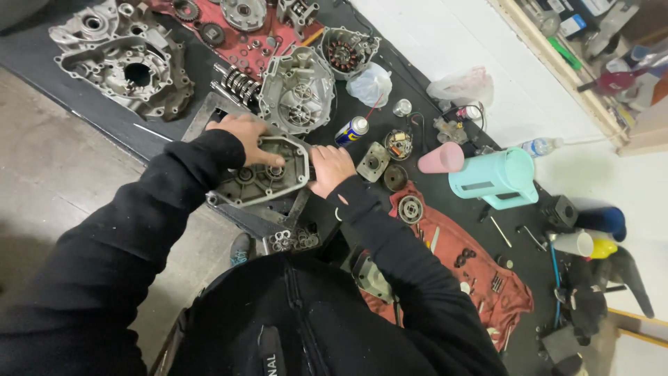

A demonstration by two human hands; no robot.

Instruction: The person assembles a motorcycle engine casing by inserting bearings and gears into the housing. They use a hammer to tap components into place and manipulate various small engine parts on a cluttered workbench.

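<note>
Scene: You bent over a black workbench point(42, 52) strewn with dismantled engine parts, both hands on a grey cast engine cover point(261, 177).
Left hand point(243, 132): It lay flat over the cover's upper left edge, fingers spread and pressing down, not closed around anything.
Right hand point(330, 167): It gripped the cover's right edge, fingers curled onto the rim; how far they wrapped underneath, you could not tell from this view.
Where the cover sat: At the near edge of the bench, resting on a dark metal frame point(271, 219), just in front of a larger round-faced casing point(299, 94) and a coil spring point(240, 83).
How it looked: Dull aluminium, an irregular many-sided outline, inner face up, with round bearing seats and ribbed pockets showing oily grime.
Risk, slip: The casting probably weighed enough, and looked greasy enough, to slide off the frame toward you if either hand eased.
Risk, loose parts: A cluster of washers and nuts point(292, 240) lay just below the cover; a shove could have scattered them off the bench.
Risk, crowding: The spray can point(351, 130) stood near your right hand and could have been knocked over.
</note>
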